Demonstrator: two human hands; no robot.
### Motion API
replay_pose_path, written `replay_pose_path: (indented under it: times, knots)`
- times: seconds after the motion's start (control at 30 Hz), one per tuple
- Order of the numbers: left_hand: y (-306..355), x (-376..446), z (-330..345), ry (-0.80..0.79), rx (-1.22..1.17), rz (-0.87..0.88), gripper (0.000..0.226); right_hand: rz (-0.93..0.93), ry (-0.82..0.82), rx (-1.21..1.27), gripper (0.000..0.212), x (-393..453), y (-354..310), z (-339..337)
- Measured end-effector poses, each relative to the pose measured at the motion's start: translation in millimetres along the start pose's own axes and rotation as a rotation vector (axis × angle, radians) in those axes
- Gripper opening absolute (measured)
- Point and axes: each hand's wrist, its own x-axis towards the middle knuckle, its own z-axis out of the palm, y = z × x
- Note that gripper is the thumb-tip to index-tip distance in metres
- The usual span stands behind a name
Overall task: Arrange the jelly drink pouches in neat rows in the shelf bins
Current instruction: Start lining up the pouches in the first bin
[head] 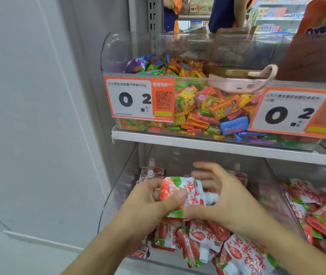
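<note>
— What room was there on the left?

— A plain white wall (29,116) ran down the left side, and the clear lower bin (114,197) stood just beside it. Its curved left wall rose high, and the floor along that side lay mostly bare, with a few upright jelly pouches (152,172) lined at the back left corner. The white shelf edge (198,143) crossed close above, leaving a low opening.

— And the hands?

— The left hand (150,203) reached in from below, thumb on top and fingers curled under, gripping a strawberry jelly pouch (184,192) held above the bin's middle, its white spout pointing right. The right hand (225,197) was half open beside it, fingers spread and blurred, thumb touching the pouch's lower edge; I could not tell whether it truly gripped.

— Below them?

— A loose heap of pouches (207,241) lay jumbled at the bin's front. Past a clear divider (277,185), the right-hand bin (316,211) held more, piled untidily.

— Above?

— A candy bin (207,108) with orange price tags (140,98), and a pink phone (237,82) resting on its rim.
</note>
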Motion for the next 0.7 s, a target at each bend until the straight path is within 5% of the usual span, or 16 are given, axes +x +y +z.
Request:
replay_pose_path:
  times: [0.1,0.23,0.33,0.5,0.7]
  knots:
    - [-1.3,-0.9,-0.4,0.034,0.062,0.092,0.035,0.201,-0.088,0.372,0.048,11.5,4.6,-5.6]
    - [-5.6,0.7,-29.6,0.569,1.044,0.469,0.043,0.322,0.280,0.221,0.034,45.8,4.9,3.3]
    - [-10.5,0.8,-49.8,0.702,1.057,0.361,0.054,0.211,0.507,-0.089,0.044,91.5,8.6,21.9]
    - [-22.1,2.3,-59.6,0.691,1.033,0.295,0.050,-0.002,0.280,-0.260,0.015,146.8,35.3,57.7]
    - [-28.5,-7.3,-74.4,0.565,0.899,0.257,0.054,-0.039,0.177,-0.488,0.017,162.1,36.7,62.5]
